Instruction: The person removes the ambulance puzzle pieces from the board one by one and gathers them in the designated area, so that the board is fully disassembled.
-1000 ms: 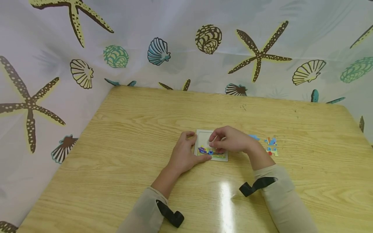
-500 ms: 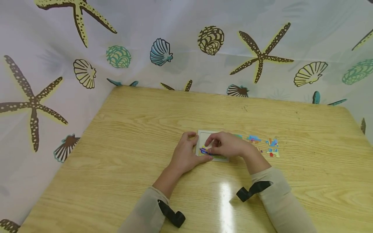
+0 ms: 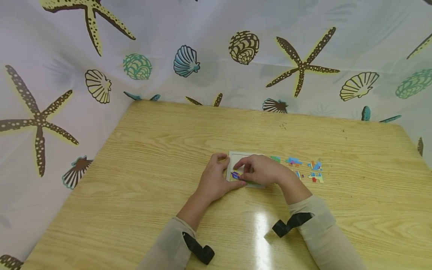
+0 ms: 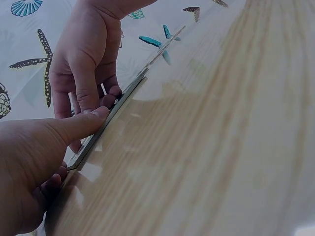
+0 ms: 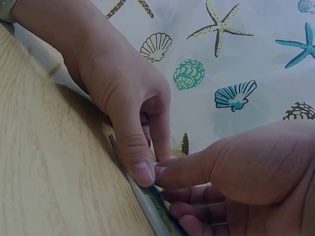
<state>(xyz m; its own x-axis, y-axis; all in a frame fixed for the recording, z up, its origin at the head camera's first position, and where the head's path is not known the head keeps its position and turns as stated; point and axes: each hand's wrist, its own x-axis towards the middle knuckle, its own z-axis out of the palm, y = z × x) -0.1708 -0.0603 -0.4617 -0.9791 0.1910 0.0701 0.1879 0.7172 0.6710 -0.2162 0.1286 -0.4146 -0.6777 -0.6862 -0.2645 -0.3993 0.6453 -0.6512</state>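
A small white-framed jigsaw puzzle board [image 3: 235, 153] lies on the table, with colourful pieces along its near side. My left hand [image 3: 213, 180] grips the board, fingers at its left edge and thumb over the near rim. That thumb presses on the board's edge in both wrist views. My right hand [image 3: 263, 170] bends over the board, its fingertips down by a purple and yellow puzzle piece [image 3: 235, 175] near the lower left corner. In the right wrist view its curled fingers [image 5: 197, 211] hang over the board. The hand hides whether it pinches a piece.
Several loose puzzle pieces lie to the right of the board, among them a green one [image 3: 275, 159], a blue one [image 3: 294, 161] and an orange-blue one [image 3: 315, 165]. A shell-and-starfish-print cloth [image 3: 209, 82] hangs behind the wooden table [image 3: 162, 150].
My right hand has moved left and slightly down over the board, uncovering more loose pieces on the right. The left hand keeps its hold; the whole view has shifted slightly.
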